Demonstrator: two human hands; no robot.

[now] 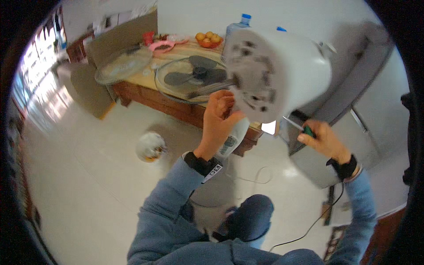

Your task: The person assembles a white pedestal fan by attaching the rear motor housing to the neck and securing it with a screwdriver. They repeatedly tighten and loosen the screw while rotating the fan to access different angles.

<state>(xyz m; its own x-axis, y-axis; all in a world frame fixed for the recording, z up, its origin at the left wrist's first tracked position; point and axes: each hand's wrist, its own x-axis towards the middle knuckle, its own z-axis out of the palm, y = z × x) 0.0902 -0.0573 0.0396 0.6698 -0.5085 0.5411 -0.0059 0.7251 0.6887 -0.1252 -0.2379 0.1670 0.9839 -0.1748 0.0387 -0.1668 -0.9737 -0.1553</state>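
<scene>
At upper right of centre, a rounded white plastic fan housing (305,73) shows its pitted grey face above a white plastic stand section (239,132). The person's right hand (324,140), right of centre, grips a green-handled metal screwdriver (308,131), its tip near the housing's lower edge; contact cannot be told. The left hand (216,126), mid-frame, curls beside the grey face; from here I cannot tell whether it pinches anything. Grey three-bladed fan blades (200,73) lie on the yellow wooden tabletop (187,50), upper centre. An off-line push could slip the tip and scratch the plastic; weak left-hand support could let the housing swing.
</scene>
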